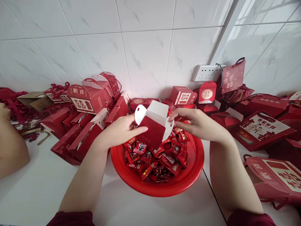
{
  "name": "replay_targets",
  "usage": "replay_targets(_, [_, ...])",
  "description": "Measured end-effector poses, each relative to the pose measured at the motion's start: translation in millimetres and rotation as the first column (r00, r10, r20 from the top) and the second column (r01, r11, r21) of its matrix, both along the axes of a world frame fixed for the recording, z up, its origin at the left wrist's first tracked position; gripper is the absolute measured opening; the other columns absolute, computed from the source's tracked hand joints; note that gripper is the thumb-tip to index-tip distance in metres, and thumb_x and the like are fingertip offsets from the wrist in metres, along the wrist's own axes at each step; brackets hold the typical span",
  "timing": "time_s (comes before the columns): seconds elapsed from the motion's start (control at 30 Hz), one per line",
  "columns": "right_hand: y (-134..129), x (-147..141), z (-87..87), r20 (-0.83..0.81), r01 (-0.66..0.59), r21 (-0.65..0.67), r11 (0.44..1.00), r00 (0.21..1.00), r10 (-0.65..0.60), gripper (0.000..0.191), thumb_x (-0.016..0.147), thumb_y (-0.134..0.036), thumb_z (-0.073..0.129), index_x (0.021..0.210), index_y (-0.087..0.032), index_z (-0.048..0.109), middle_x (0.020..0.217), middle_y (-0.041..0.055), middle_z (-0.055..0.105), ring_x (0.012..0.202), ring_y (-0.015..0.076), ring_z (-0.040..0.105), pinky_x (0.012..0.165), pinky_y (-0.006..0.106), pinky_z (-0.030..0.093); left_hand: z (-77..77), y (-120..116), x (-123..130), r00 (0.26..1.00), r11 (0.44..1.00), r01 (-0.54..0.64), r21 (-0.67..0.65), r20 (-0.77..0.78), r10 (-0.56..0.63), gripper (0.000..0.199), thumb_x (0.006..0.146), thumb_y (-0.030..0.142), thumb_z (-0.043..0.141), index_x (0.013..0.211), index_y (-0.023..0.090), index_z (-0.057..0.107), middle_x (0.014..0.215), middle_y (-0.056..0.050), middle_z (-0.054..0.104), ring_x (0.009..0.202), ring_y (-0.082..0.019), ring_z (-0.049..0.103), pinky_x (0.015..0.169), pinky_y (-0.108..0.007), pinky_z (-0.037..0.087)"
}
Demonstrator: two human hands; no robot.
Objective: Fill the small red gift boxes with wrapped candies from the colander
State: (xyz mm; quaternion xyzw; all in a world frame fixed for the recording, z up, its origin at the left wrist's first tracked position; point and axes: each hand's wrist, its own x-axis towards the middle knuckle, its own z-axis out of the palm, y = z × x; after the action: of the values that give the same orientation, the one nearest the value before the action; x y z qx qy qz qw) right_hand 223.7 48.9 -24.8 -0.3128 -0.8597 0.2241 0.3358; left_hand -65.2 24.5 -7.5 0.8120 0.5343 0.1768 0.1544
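White worktop (131, 205) spreads across the near side, carrying a red plastic basket (198, 168) filled with shiny red wrapped candies (162, 160). Above the candies, the left hand (119, 131) and right hand (196, 122) grasp opposite sides of an open red box (151, 130) with white inner flaps. Red gift boxes (88, 99) crowd both sides and the far edge; another person's arm (11, 147) enters at left. Farthest are a white power strip (208, 73) and marbled wall tiles (145, 53).
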Motion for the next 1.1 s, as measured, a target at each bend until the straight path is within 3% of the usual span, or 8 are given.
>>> replay_targets(0.17, [-1.4, 8.5, 3.4, 0.047, -0.089, -0.058, 0.994, 0.995, 0.092, 0.015, 0.093, -0.030, 0.060, 0.104, -0.023, 0.068, 0.100, 0.0026, 0.072, 0.091, 0.0177, 0.069, 0.083, 0.033, 0.056, -14.1, 7.8, 1.9, 0.992, 0.969, -0.119, -0.217, -0.063, 0.107, 0.060, 0.084, 0.078, 0.047, 0.084, 0.020, 0.063, 0.068, -0.003, 0.065, 0.064, -0.023, 0.063, 0.057, -0.032, 0.044])
replay_targets(0.27, [-1.4, 10.7, 3.1, 0.056, -0.089, -0.097, 0.991, 0.994, 0.095, 0.017, 0.093, -0.032, 0.059, 0.105, -0.024, 0.068, 0.102, 0.0026, 0.072, 0.089, 0.0183, 0.069, 0.079, 0.033, 0.057, -17.4, 10.3, 2.4, 0.995, 0.969, -0.100, -0.226, -0.005, 0.101, 0.056, 0.086, 0.074, 0.049, 0.098, 0.022, 0.068, 0.091, -0.003, 0.073, 0.085, -0.026, 0.069, 0.073, -0.034, 0.051])
replay_targets(0.37, [-0.5, 9.1, 0.1, 0.034, -0.046, -0.103, 0.994, 0.998, 0.050, 0.020, 0.091, -0.037, 0.064, 0.107, -0.025, 0.065, 0.109, 0.0038, 0.070, 0.096, 0.0206, 0.068, 0.084, 0.036, 0.058, -18.5, 10.6, 3.2, 0.998, 0.964, -0.025, -0.264, 0.049, 0.039, 0.050, 0.089, 0.064, 0.054, 0.122, 0.028, 0.065, 0.118, 0.000, 0.072, 0.107, -0.026, 0.067, 0.091, -0.033, 0.050])
replay_targets(0.5, [-0.1, 4.4, -4.4, -0.048, 0.065, -0.062, 0.996, 0.997, -0.068, 0.046, 0.081, -0.039, 0.075, 0.121, -0.026, 0.056, 0.128, 0.0082, 0.063, 0.113, 0.0266, 0.063, 0.092, 0.043, 0.058, -21.4, 10.3, 5.6, 0.997, 0.943, 0.062, -0.327, 0.062, -0.044, 0.053, 0.092, 0.059, 0.052, 0.139, 0.035, 0.054, 0.130, 0.003, 0.067, 0.117, -0.025, 0.063, 0.097, -0.032, 0.048])
replay_targets(0.63, [-3.7, 3.0, -1.3, -0.045, -0.111, -0.087, 0.990, 0.993, 0.108, 0.062, 0.082, -0.034, 0.076, 0.138, -0.028, 0.049, 0.132, 0.0076, 0.064, 0.119, 0.0267, 0.062, 0.096, 0.043, 0.057, -22.9, 11.3, 7.3, 0.994, 0.939, 0.109, -0.327, 0.045, -0.100, 0.055, 0.095, 0.059, 0.046, 0.143, 0.032, 0.051, 0.136, 0.000, 0.063, 0.123, -0.026, 0.060, 0.101, -0.033, 0.047])
replay_targets(0.8, [-4.5, 4.3, 4.3, 0.082, -0.291, -0.060, 0.955, 0.952, 0.296, 0.035, 0.086, -0.035, 0.073, 0.119, -0.025, 0.069, 0.126, 0.0051, 0.069, 0.116, 0.0247, 0.065, 0.100, 0.039, 0.055, -22.5, 14.1, 5.7, 0.979, 0.918, 0.203, -0.342, 0.052, -0.198, 0.051, 0.098, 0.053, 0.043, 0.145, 0.034, 0.050, 0.145, 0.003, 0.057, 0.125, -0.025, 0.058, 0.107, -0.033, 0.042])
replay_targets(0.97, [-4.6, 2.0, 3.6, 0.055, -0.338, -0.026, 0.941, 0.939, 0.339, 0.043, 0.085, -0.032, 0.075, 0.127, -0.025, 0.066, 0.137, 0.0062, 0.064, 0.129, 0.0254, 0.058, 0.106, 0.039, 0.051, -25.1, 18.1, 5.0, 0.978, 0.919, 0.209, -0.335, 0.062, -0.200, 0.053, 0.101, 0.057, 0.036, 0.147, 0.034, 0.049, 0.150, 0.003, 0.051, 0.136, -0.026, 0.050, 0.114, -0.035, 0.037])
replay_targets(1.1, [-6.9, -0.6, 4.4, 0.099, -0.366, -0.040, 0.930, 0.924, 0.368, 0.050, 0.084, -0.030, 0.076, 0.132, -0.028, 0.064, 0.142, 0.0050, 0.060, 0.133, 0.0262, 0.054, 0.108, 0.041, 0.049, -26.3, 20.5, 4.8, 0.981, 0.924, 0.191, -0.330, 0.096, -0.169, 0.055, 0.100, 0.061, 0.032, 0.139, 0.031, 0.057, 0.145, 0.001, 0.057, 0.130, -0.025, 0.055, 0.112, -0.037, 0.038])
